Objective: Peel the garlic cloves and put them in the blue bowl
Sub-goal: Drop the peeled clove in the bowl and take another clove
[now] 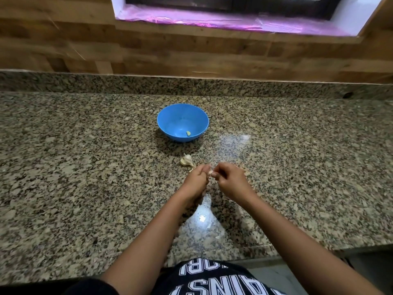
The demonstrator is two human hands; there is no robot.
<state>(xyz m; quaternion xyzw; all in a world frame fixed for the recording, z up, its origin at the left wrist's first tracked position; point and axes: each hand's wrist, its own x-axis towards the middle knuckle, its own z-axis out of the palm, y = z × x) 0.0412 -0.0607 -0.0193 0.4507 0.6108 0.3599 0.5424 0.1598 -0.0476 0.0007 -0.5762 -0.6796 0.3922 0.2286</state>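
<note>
grip: left hand (196,176) and right hand (228,177) both pinching one clove (210,172), low over the worktop (85,167)
bowl: blue bowl (170,111) sits further back
risk: clove could squirt loose mid-peel tbh, or skin scraps tag along

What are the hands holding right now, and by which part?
A garlic clove, pinched between the fingertips of the left hand and the right hand, one on each side. The fingers hide most of it.

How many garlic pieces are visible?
3: a peeled clove inside the blue bowl, a cluster on the counter, one clove pinched by left hand and right hand; others possibly hidden.
</note>
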